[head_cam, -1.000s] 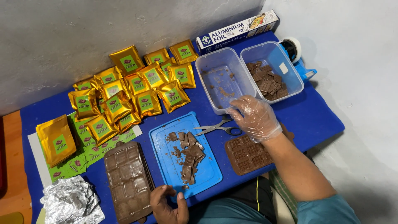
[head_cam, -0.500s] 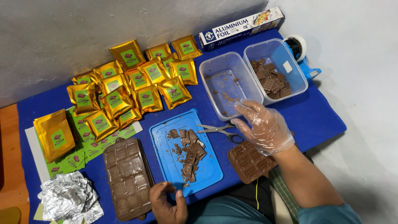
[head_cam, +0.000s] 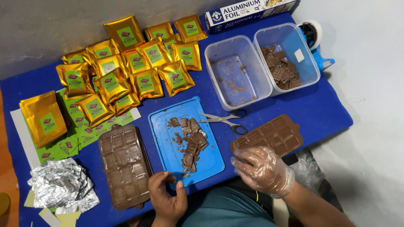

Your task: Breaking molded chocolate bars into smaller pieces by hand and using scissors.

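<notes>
While gold pouches (head_cam: 126, 71), scissors (head_cam: 225, 120) and two tubs (head_cam: 261, 67) crowd the blue mat, gloved right hand (head_cam: 263, 170) grips brown mould's (head_cam: 269, 134) near corner, bare left hand (head_cam: 166, 197) pinches blue lid's (head_cam: 168, 122) front edge, chocolate pieces (head_cam: 191, 141) on it.

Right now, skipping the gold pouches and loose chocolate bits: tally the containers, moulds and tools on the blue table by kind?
Clear plastic tubs: 2
Brown chocolate moulds: 2
Blue tray: 1
Scissors: 1
Foil box: 1
Tape dispenser: 1
Total: 8
</notes>
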